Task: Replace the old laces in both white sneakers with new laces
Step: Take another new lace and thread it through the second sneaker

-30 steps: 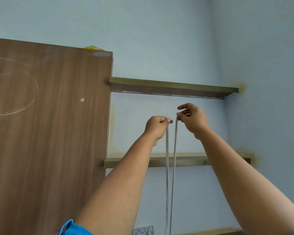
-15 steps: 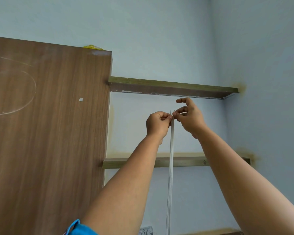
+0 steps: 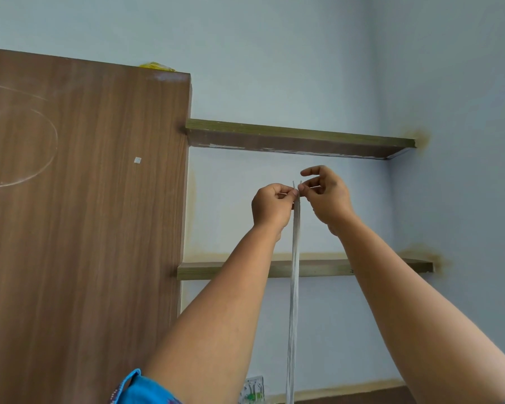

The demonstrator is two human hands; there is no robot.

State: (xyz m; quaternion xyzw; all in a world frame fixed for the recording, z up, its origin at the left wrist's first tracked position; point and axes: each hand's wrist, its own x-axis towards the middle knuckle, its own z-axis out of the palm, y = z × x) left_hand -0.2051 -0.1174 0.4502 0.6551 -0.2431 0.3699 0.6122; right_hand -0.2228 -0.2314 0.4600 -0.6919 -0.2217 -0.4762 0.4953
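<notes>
A white flat lace (image 3: 294, 281) hangs straight down in two strands from my raised hands, and its lower part runs out of the bottom of the view. My left hand (image 3: 271, 207) pinches one tip of the lace between thumb and forefinger. My right hand (image 3: 327, 196) pinches the other tip right beside it, with its forefinger lifted above. The two tips stand side by side, touching or nearly so. No sneaker is in view.
A tall brown wooden cupboard (image 3: 85, 228) fills the left. Two wall shelves, an upper one (image 3: 298, 138) and a lower one (image 3: 318, 268), run along the pale blue wall behind my hands. A wall socket (image 3: 252, 389) sits low down.
My hands have come together, so the two lace strands that hung slightly apart now hang side by side. The view has tilted a little.
</notes>
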